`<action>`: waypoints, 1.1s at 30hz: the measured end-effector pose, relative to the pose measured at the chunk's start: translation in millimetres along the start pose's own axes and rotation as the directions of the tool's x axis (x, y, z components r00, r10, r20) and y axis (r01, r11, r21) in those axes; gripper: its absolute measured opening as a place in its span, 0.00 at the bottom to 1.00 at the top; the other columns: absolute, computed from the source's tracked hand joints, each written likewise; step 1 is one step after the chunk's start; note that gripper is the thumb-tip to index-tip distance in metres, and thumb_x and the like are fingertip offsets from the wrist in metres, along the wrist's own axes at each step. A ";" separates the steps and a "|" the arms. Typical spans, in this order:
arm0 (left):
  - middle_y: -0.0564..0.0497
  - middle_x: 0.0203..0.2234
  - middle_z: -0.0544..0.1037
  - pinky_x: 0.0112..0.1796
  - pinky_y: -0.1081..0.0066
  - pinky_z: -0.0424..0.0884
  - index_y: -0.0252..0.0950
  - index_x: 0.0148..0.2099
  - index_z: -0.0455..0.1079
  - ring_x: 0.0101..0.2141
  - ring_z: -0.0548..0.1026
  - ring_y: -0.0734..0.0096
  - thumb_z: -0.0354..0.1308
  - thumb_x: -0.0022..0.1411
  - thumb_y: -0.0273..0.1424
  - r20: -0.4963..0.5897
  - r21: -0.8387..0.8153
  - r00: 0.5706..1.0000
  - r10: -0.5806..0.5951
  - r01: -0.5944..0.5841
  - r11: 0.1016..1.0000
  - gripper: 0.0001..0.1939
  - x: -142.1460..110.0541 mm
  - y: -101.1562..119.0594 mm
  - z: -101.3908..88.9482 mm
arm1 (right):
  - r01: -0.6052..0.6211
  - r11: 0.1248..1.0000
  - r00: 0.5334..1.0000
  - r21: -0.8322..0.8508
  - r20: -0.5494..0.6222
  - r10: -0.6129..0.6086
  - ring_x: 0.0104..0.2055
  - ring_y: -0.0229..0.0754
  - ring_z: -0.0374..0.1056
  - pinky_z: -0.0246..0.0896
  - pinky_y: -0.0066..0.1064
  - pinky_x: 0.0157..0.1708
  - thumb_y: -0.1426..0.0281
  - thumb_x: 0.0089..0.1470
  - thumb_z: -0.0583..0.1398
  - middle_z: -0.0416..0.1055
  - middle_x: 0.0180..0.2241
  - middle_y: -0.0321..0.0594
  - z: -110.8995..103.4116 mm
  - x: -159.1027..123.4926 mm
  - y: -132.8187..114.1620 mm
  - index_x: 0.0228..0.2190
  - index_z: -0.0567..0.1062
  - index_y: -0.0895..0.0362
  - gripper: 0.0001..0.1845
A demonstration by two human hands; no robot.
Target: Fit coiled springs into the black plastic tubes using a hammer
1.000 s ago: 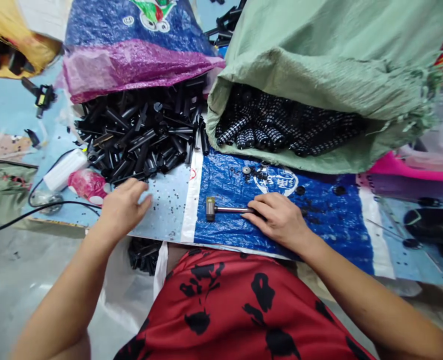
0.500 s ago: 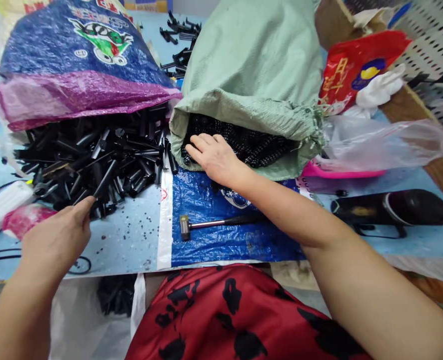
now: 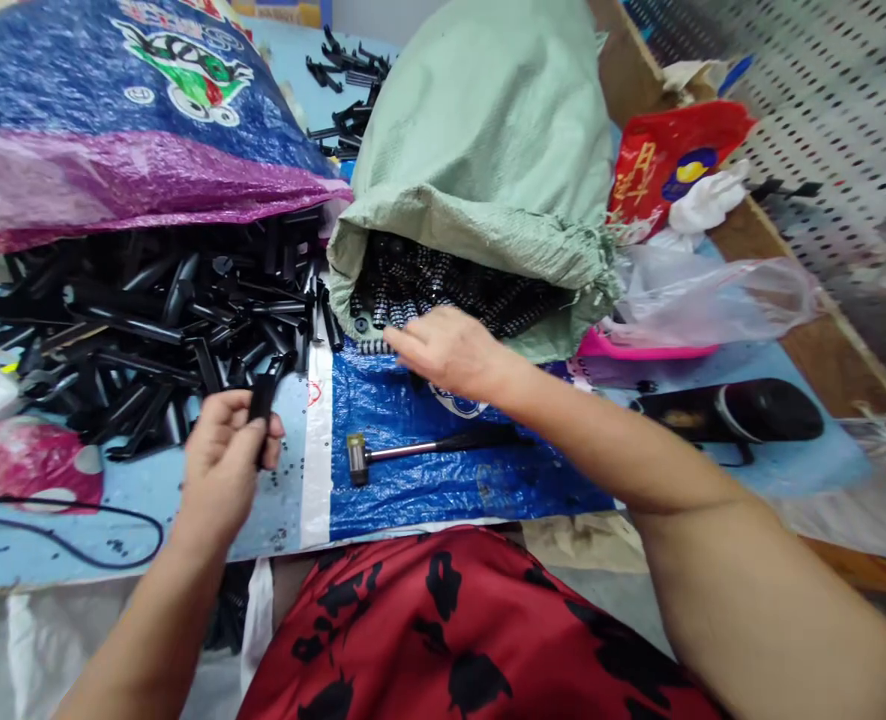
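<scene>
My left hand [image 3: 229, 450] is closed around a black plastic tube-like part [image 3: 262, 398], held tilted in front of a heap of similar black plastic parts [image 3: 132, 325]. My right hand [image 3: 450, 350] is at the mouth of a pale green woven sack [image 3: 480, 110]. Its fingers are drawn together in a pinch, and what lies between them is hidden. Inside the sack are many ribbed black cylindrical pieces [image 3: 443, 275]. One ribbed piece [image 3: 372, 347] shows at the sack's lip, by my right fingertips. A small hammer [image 3: 413, 450] lies on the blue plastic sheet [image 3: 458, 490] below that hand.
A blue and pink bag [image 3: 45, 170] opens over the black heap. On the right are a black bottle [image 3: 743, 410], a clear plastic bag [image 3: 713, 300], a red packet [image 3: 668, 165] and a wooden edge [image 3: 795, 290]. A black cable [image 3: 113, 510] lies at front left.
My left hand has come right and away from the heap with a black tube-like part. My right hand has drawn back from the ribbed pieces to the sack's lip, its fingers now pinched together.
</scene>
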State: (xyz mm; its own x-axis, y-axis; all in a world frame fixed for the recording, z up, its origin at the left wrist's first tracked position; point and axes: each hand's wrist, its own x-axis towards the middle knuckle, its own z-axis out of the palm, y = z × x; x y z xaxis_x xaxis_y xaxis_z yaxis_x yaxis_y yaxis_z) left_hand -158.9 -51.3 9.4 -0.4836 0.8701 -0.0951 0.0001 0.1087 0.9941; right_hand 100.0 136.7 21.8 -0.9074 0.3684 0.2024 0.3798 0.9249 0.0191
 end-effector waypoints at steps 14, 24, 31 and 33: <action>0.56 0.29 0.78 0.21 0.77 0.62 0.38 0.45 0.69 0.17 0.68 0.82 0.64 0.68 0.43 0.323 -0.044 0.937 -0.130 0.152 0.987 0.14 -28.9 -15.9 102.0 | -0.056 -0.543 0.658 0.838 0.440 0.611 0.25 0.36 0.61 0.63 0.32 0.24 0.37 0.62 0.55 0.66 0.28 0.34 26.7 -49.5 -85.7 0.42 0.75 0.55 0.34; 0.53 0.30 0.80 0.31 0.71 0.71 0.39 0.38 0.77 0.28 0.74 0.70 0.75 0.54 0.40 0.157 0.112 0.984 0.090 -0.108 0.988 0.15 -43.5 -4.9 129.0 | 0.031 -0.469 0.606 0.883 0.357 0.711 0.38 0.41 0.73 0.73 0.34 0.40 0.39 0.65 0.54 0.77 0.39 0.41 18.1 -37.3 -104.1 0.47 0.78 0.53 0.33; 0.54 0.26 0.77 0.30 0.70 0.69 0.38 0.35 0.78 0.26 0.70 0.71 0.74 0.55 0.40 0.181 0.102 0.984 0.008 -0.027 0.994 0.13 -41.4 -6.4 117.0 | -0.073 0.574 0.858 0.815 -0.242 0.454 0.78 0.63 0.44 0.57 0.58 0.70 0.41 0.50 0.70 0.43 0.76 0.56 26.9 -72.8 -83.2 0.74 0.48 0.50 0.64; 0.54 0.27 0.78 0.30 0.70 0.70 0.38 0.37 0.78 0.27 0.70 0.71 0.74 0.55 0.41 0.210 0.101 0.977 -0.017 -0.005 0.995 0.14 -43.3 -7.5 110.9 | 0.021 0.741 0.907 0.671 -0.325 0.269 0.78 0.61 0.46 0.54 0.58 0.72 0.48 0.54 0.71 0.46 0.76 0.55 29.1 -80.8 -77.5 0.75 0.43 0.48 0.63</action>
State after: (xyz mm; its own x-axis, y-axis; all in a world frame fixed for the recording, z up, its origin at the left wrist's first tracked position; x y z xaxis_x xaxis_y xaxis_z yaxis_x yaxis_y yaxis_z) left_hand -40.9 -36.4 0.2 -0.2886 0.9498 -0.1205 0.0906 0.1524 0.9842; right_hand 138.7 38.0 -24.5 -0.6619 0.5523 0.5068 0.1419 0.7562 -0.6387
